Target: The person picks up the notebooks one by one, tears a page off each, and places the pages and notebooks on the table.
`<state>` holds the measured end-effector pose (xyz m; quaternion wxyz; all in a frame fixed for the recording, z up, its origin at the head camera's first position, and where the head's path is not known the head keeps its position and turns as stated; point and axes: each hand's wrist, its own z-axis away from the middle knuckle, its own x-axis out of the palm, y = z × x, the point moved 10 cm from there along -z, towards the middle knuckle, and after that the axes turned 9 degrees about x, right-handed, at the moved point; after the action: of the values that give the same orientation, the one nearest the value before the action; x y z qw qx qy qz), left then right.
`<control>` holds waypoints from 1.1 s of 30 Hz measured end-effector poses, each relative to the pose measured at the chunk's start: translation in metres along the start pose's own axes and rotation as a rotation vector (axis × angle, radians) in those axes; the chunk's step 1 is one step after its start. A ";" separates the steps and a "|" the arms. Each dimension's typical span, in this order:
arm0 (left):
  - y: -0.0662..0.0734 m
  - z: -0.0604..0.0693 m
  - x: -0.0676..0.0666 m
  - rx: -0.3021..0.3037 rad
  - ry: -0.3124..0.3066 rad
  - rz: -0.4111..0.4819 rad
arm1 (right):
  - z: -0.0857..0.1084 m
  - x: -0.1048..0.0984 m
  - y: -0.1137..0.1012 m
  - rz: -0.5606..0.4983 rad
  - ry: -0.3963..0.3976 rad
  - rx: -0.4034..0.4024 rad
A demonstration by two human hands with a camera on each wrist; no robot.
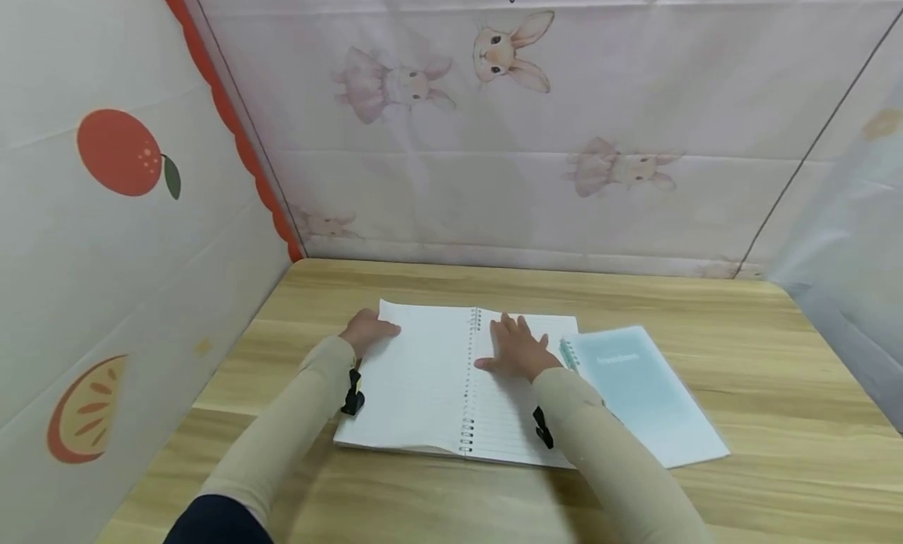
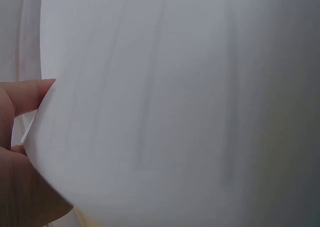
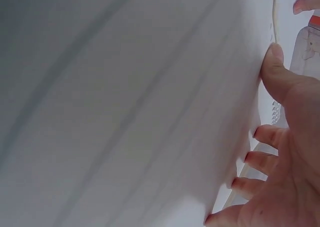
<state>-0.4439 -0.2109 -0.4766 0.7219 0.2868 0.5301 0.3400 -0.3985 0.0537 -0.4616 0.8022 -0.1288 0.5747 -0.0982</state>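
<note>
A spiral-bound notebook (image 1: 416, 383) lies spread on the table, its white pages to either side of the wire coil. At its left edge my left hand (image 1: 370, 332) pinches a page, thumb on top and fingers underneath. The left wrist view shows that page (image 2: 150, 107) curving away from the thumb, with faint lines across it. My right hand (image 1: 520, 349) rests on the lined right page with its fingers spread, the thumb near the coil. In the right wrist view the fingertips (image 3: 272, 62) press against the paper.
A light-blue spiral notebook (image 1: 628, 379) lies closed to the right, partly behind the right forearm. The wooden table (image 1: 776, 356) meets a cloth wall (image 1: 451, 191) printed with rabbits at the back. Another cloth wall (image 1: 63, 254) with fruit prints stands at the left.
</note>
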 end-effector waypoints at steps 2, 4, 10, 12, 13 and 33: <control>0.001 0.001 0.000 0.018 0.004 0.000 | 0.001 0.001 0.000 -0.002 -0.001 0.003; 0.001 0.001 0.000 0.021 0.015 0.000 | 0.001 0.000 0.000 -0.010 -0.003 0.004; 0.002 0.003 -0.001 0.008 0.040 -0.009 | 0.000 0.003 0.001 -0.016 -0.015 0.002; 0.001 0.003 -0.001 0.000 0.040 -0.010 | -0.001 0.004 0.000 -0.019 -0.021 0.003; 0.001 0.003 -0.001 -0.002 0.037 -0.012 | -0.002 0.004 0.001 -0.019 -0.022 0.003; 0.003 0.000 -0.005 0.046 0.006 -0.071 | -0.009 0.006 0.004 0.001 -0.017 -0.006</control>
<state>-0.4456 -0.2131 -0.4714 0.7250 0.2832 0.5499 0.3029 -0.4047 0.0548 -0.4709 0.8066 -0.1317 0.5683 -0.0951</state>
